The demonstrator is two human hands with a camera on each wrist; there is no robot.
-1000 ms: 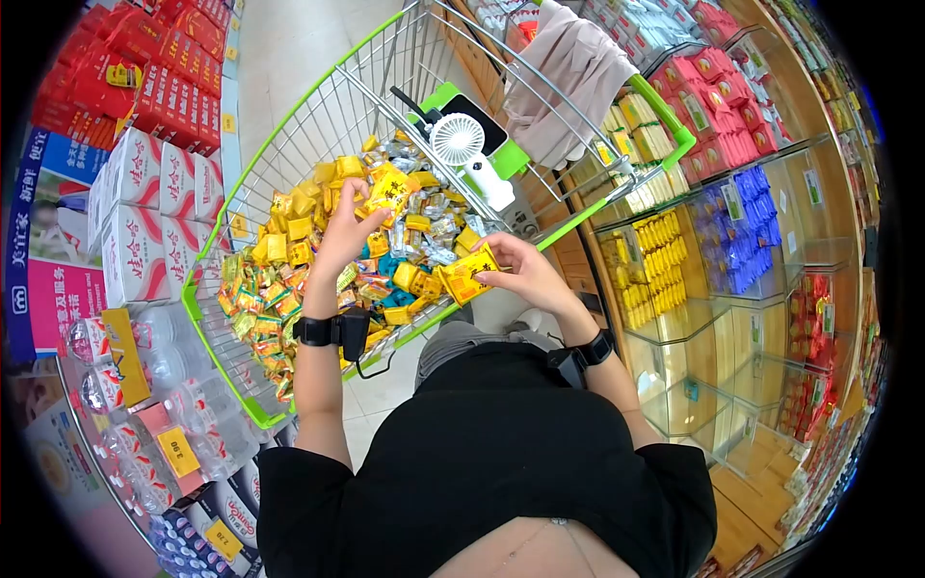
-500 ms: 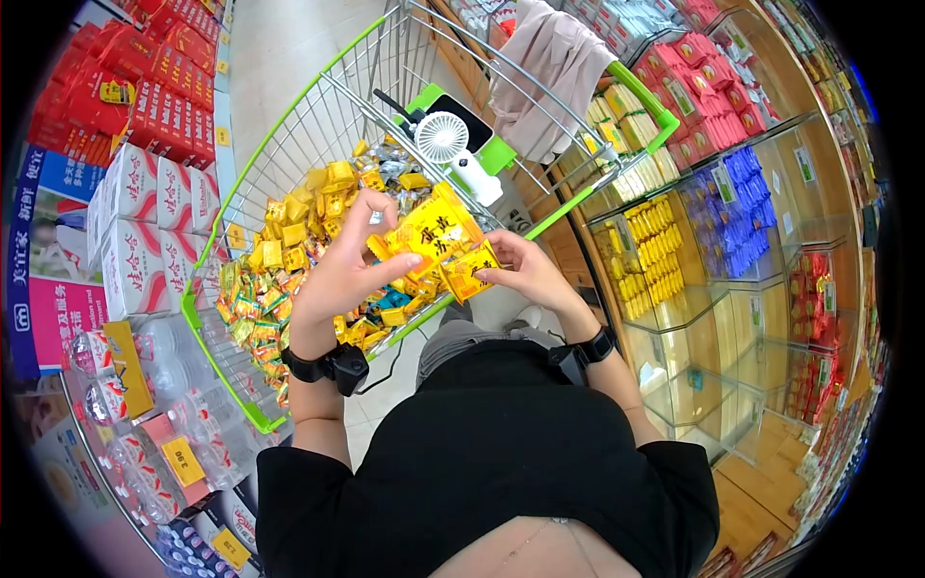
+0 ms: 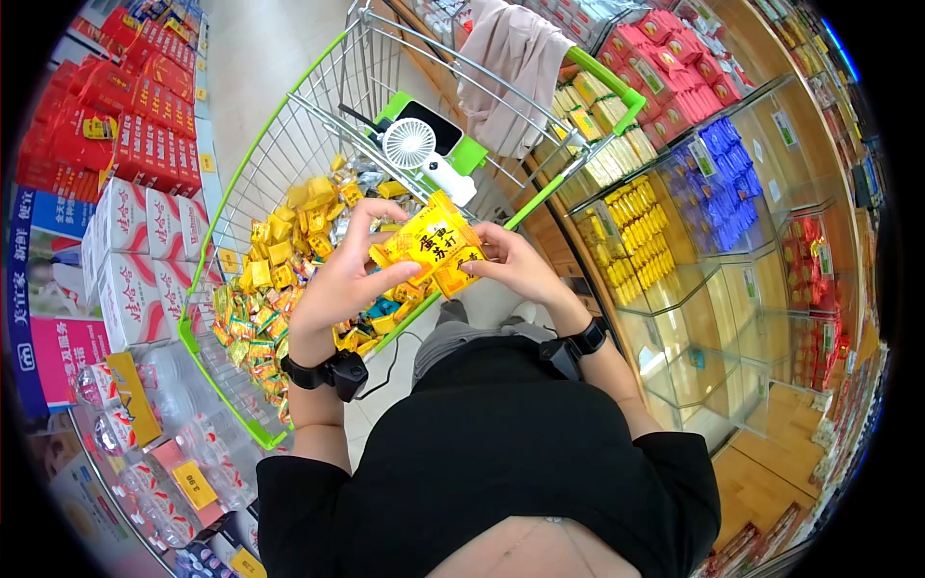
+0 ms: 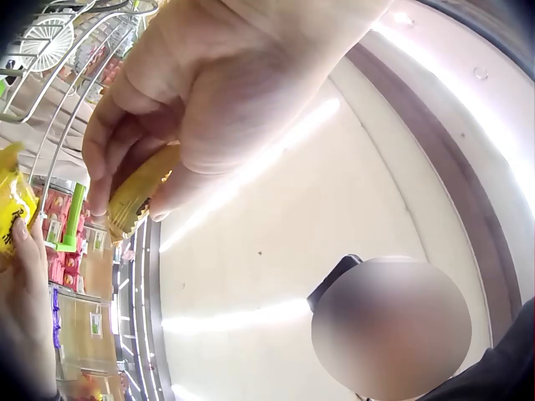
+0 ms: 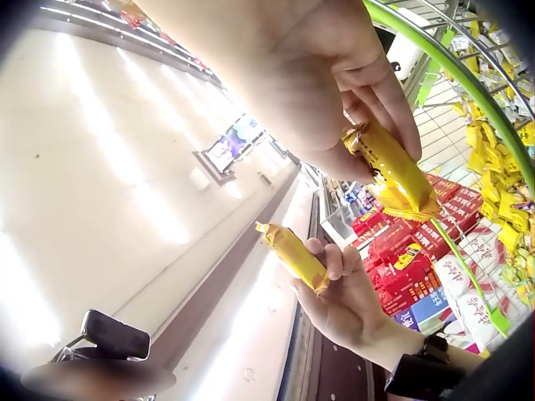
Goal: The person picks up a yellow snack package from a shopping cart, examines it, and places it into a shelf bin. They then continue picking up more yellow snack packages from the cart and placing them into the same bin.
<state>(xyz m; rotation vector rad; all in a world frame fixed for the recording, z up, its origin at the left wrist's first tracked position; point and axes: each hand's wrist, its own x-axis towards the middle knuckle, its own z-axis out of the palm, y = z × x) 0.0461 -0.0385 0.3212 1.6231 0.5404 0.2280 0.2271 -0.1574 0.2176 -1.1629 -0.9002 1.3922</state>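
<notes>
My left hand (image 3: pixel 337 279) pinches a yellow snack packet (image 3: pixel 424 236) with dark Chinese lettering, thumb on its near face. Beside it, my right hand (image 3: pixel 525 272) holds a second yellow packet (image 3: pixel 455 277) between thumb and fingers. The two packets overlap in the head view, close in front of the body. From the left wrist, the packet (image 4: pixel 138 196) shows edge-on within the curled fingers. The right wrist view has both packets apart, the right one (image 5: pixel 397 175) near and the left one (image 5: pixel 292 257) farther off. Below the hands lie several loose wrapped snacks (image 3: pixel 279 255) in a shopping cart.
The cart's green rim (image 3: pixel 260 144) surrounds the snacks. A white handheld fan (image 3: pixel 409 144) and a phone (image 3: pixel 441 125) sit on its green holder, and a pale cloth (image 3: pixel 511 77) hangs over it. Snack bins (image 3: pixel 636 250) stand right; bottled water (image 3: pixel 159 491) and cartons (image 3: pixel 135 279) left.
My left hand has lifted its packet from over the cart and brought it toward the right hand's packet. The cart and shelves have shifted left in the head view.
</notes>
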